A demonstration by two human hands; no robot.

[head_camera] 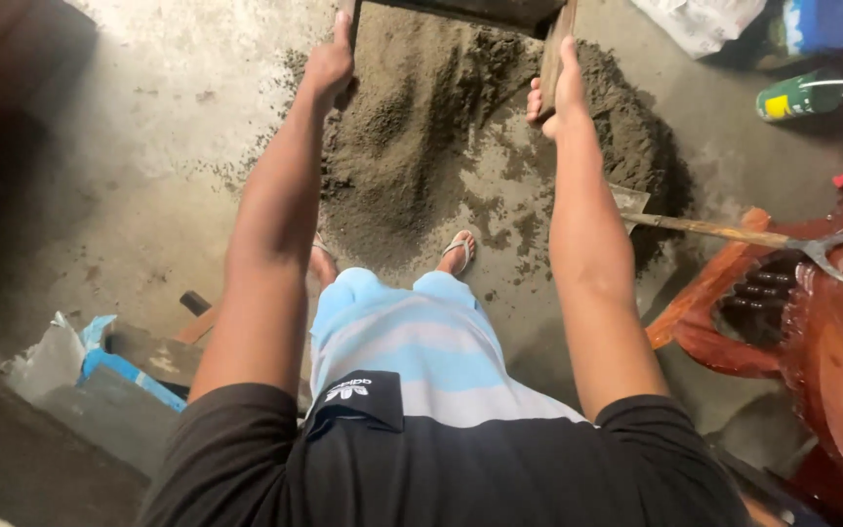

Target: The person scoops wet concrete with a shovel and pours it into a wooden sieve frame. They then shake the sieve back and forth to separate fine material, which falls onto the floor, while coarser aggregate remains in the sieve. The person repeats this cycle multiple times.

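Observation:
I hold a wooden-framed sieve (556,49) out in front of me, mostly cut off by the top edge. My left hand (329,63) grips its left side and my right hand (563,93) grips its right wooden rail. Below it lies a heap of dark sifted sand (421,127) on the concrete floor. My feet in flip-flops (459,252) stand at the near edge of the heap.
A shovel (734,232) with a wooden shaft and metal handle rests against a reddish plastic chair (812,322) on the right. A green can (797,98), a blue tub (826,21) and a white sack (700,20) are at the top right. Boards and blue scraps (124,366) lie at the lower left.

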